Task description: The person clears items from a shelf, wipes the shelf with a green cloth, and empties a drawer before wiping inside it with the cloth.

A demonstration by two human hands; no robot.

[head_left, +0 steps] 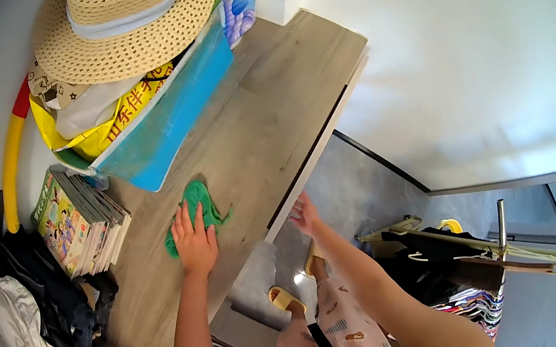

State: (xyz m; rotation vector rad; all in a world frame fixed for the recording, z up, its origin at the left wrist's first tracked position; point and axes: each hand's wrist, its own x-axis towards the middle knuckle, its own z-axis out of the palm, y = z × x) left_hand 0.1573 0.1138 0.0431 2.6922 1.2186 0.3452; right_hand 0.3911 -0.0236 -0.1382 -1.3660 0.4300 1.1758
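Observation:
My left hand [195, 244] lies flat with spread fingers on a crumpled green cloth [197, 196], which rests on the wood-grain tabletop [243, 142]. The palm and fingers cover part of the cloth. At the front edge, my right hand [306, 214] has its bent fingers against the pale drawer front [315, 150]; some fingertips are hidden behind it. A dark gap shows between the drawer front and the tabletop.
A blue box [170, 129] holding a yellow bag [108, 129], with a straw hat [126, 29] on top, stands at the back. Stacked booklets [82, 223] and dark clothes [48, 303] lie left. Hanging clothes [420, 260] and a rail [504, 230] are at right.

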